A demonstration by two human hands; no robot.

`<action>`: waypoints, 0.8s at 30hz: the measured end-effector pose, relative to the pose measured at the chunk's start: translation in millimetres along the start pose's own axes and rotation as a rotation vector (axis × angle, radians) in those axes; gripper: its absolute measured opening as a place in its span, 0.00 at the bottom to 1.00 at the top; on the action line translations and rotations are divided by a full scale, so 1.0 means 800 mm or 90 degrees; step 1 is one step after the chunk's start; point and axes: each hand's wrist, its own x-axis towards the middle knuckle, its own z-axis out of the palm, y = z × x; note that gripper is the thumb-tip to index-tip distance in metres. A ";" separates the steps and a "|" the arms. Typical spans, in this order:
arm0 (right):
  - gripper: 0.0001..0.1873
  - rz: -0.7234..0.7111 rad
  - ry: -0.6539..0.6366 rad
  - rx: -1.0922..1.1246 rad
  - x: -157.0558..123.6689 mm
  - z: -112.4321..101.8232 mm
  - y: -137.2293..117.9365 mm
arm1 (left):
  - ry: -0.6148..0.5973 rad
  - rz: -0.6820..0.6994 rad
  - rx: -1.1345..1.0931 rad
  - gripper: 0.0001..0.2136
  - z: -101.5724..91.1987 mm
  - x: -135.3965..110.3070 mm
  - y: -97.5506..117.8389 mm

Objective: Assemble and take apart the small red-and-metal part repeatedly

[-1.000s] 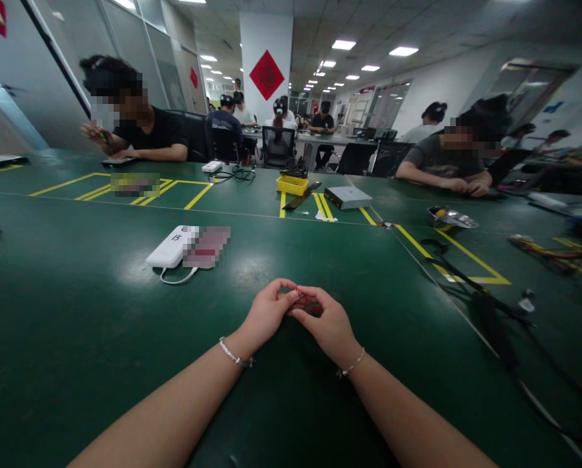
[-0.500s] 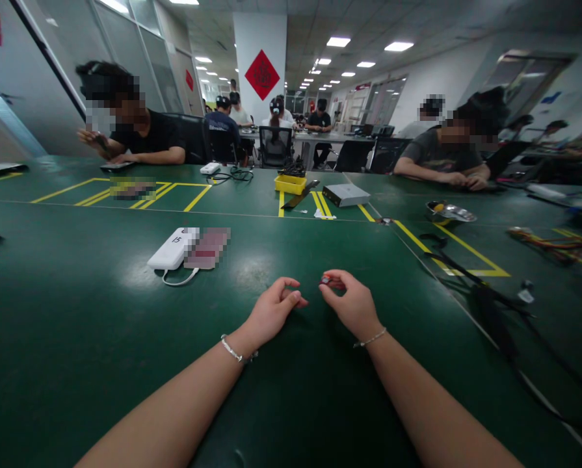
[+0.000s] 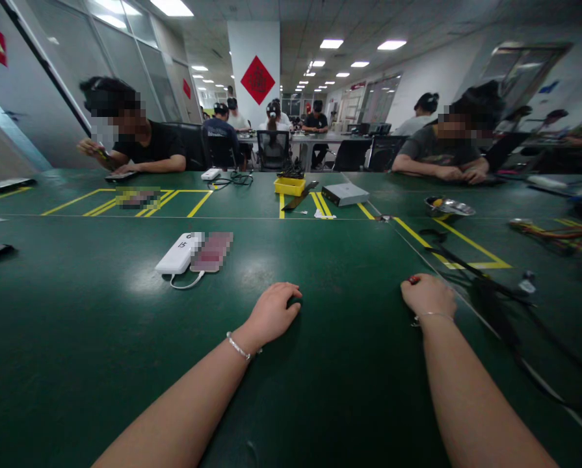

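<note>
My left hand (image 3: 274, 312) rests on the green table (image 3: 76, 312) with its fingers curled loosely under; nothing shows in it. My right hand (image 3: 428, 296) is out to the right, fingers pinched together on a small red part (image 3: 412, 280) at its fingertips. Both wrists wear thin silver bracelets. A white power bank (image 3: 179, 253) with a short white cable lies beyond my left hand, next to a pink phone (image 3: 212, 251).
Black cables (image 3: 486, 292) run along the right, near yellow floor-tape lines (image 3: 447, 250). A metal dish (image 3: 449, 207), a yellow bin (image 3: 290, 185) and a grey box (image 3: 345, 194) sit farther back. Other people sit at the far side of the table.
My hands were together in front of me, working the small red part. They came apart, and my right hand moved out to the right with the part while my left stayed put.
</note>
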 end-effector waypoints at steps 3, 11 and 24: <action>0.29 -0.020 0.054 -0.002 -0.011 -0.003 -0.018 | -0.009 -0.001 0.030 0.10 -0.001 0.000 0.001; 0.30 -0.577 -0.074 0.108 -0.119 0.005 -0.120 | -0.029 0.013 0.119 0.21 0.006 0.000 -0.002; 0.23 -0.524 -0.050 0.013 -0.052 -0.001 -0.076 | -0.108 0.026 0.155 0.21 0.006 -0.002 -0.008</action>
